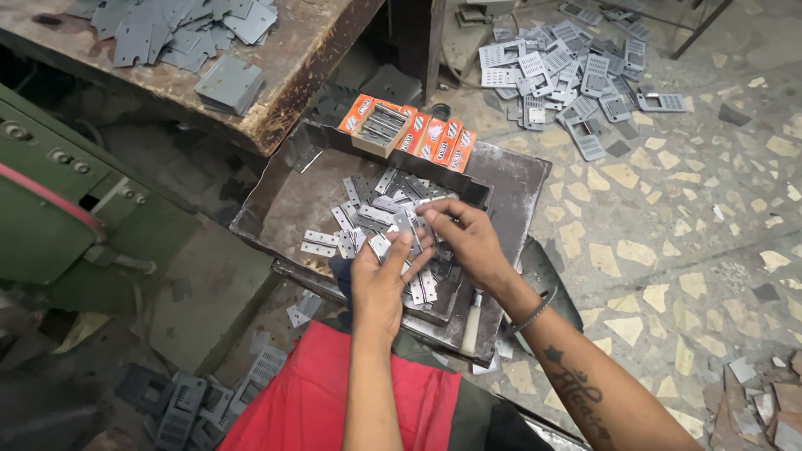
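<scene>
Small flat metal hinges (401, 227) are being gathered into a stack between both hands, over the near right part of a dark metal tray (266, 199) that rests at the person's lap. The left hand (380, 280) cups the stack from below, its grip closed around the pieces; the right hand (468, 242) pinches the top hinge, fingers together on it. This looks like the sorting or bundling step, and the next move would call for squaring the edges so the stack stays aligned. Loose hinges in the tray number roughly two dozen, too overlapped to count exactly. At the far edge of the tray sit orange boxes (418, 134), about five, one open and filled with metal pieces. Far left, a worn table (309, 50) carries a heap of grey plates (180, 29); far right, perforated grey parts (568, 75) lie scattered on the floor (693, 217).
</scene>
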